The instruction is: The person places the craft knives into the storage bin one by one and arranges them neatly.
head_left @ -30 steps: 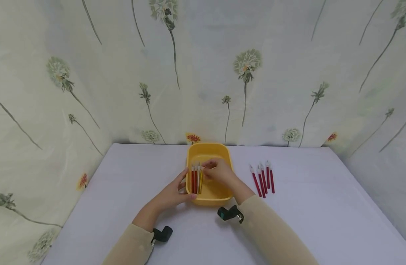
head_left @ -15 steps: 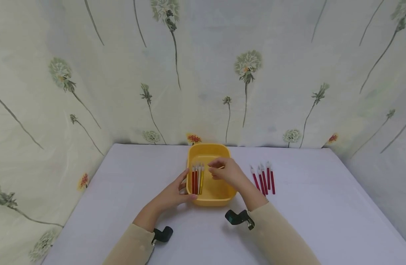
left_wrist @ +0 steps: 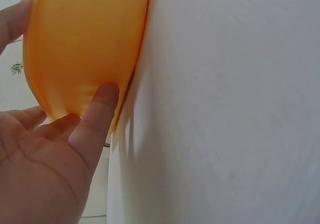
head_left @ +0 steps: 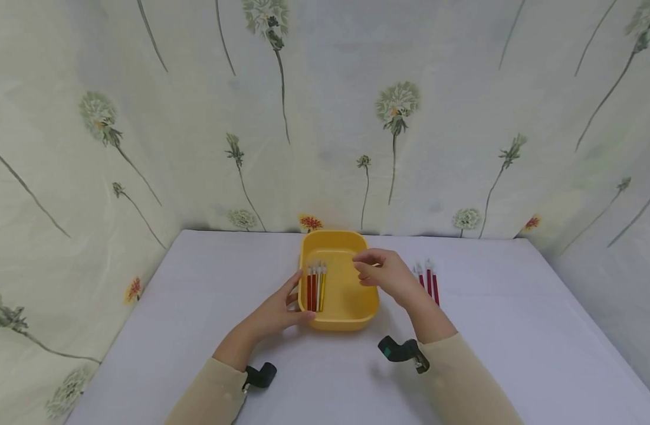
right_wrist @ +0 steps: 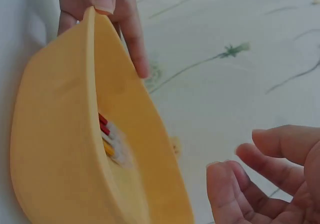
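A yellow plastic tray (head_left: 338,325) stands on the table, with several slim pen-like sticks (head_left: 314,292) side by side along its left wall. Their barrels are red, white and yellow, and their tips whitish. My left hand (head_left: 274,310) holds the tray's near left corner, thumb at the front rim and fingers against the left side. Over the tray's right rim hovers my right hand (head_left: 386,274), fingers loosely bent and nothing between them. In the right wrist view its thumb and fingertips (right_wrist: 218,176) are apart. Red sticks (head_left: 436,289) lie right of the tray, partly hidden behind my right forearm.
A white cloth covers the table (head_left: 516,330). Behind it hangs a curtain (head_left: 325,118) printed with dandelions, meeting the table's back edge just beyond the tray. Each wrist carries a small black camera (head_left: 261,375).
My right hand has let go of the yellow stick beside the others in the tray and moved right to the tray's right rim. My left hand has stayed on the tray.
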The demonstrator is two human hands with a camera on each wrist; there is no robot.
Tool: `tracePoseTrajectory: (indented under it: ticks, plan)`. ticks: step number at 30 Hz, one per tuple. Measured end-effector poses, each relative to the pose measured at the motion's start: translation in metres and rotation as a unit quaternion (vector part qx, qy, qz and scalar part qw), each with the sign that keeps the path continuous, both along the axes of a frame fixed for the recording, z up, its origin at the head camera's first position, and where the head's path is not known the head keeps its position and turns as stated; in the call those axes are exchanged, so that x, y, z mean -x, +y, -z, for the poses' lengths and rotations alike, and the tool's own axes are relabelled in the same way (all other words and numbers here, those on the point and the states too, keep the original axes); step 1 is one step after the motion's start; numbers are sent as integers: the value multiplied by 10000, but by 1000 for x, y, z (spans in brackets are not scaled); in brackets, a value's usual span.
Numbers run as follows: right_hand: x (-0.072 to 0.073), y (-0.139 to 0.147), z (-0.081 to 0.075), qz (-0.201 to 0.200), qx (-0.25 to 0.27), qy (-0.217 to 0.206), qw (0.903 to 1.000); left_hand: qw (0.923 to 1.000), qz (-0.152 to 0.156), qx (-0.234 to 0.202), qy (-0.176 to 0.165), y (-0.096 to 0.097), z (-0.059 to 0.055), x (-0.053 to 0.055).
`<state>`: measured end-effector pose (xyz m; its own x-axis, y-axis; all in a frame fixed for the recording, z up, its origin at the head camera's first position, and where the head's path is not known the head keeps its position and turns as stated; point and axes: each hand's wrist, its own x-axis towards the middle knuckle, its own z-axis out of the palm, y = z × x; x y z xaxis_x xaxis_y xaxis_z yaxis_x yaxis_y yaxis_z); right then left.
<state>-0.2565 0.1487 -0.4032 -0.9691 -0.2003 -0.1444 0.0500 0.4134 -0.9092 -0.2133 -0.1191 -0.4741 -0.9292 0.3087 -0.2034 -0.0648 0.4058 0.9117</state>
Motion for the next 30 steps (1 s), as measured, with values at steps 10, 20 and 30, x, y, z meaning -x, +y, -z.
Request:
tracePoseTrajectory:
  ticks: [10, 20, 30]
  plan:
    - [-5, 26, -2, 56, -267, 44, 9996, 9999, -108, 78, -81, 1, -3, -2]
    - [-4, 59, 2, 197, -683, 135, 9974, 10000, -58, 33, -25, 1, -2, -1]
    - [-2, 89, 17, 572, -810, 250, 9948, 9999, -87, 95, 2, 2, 0, 0]
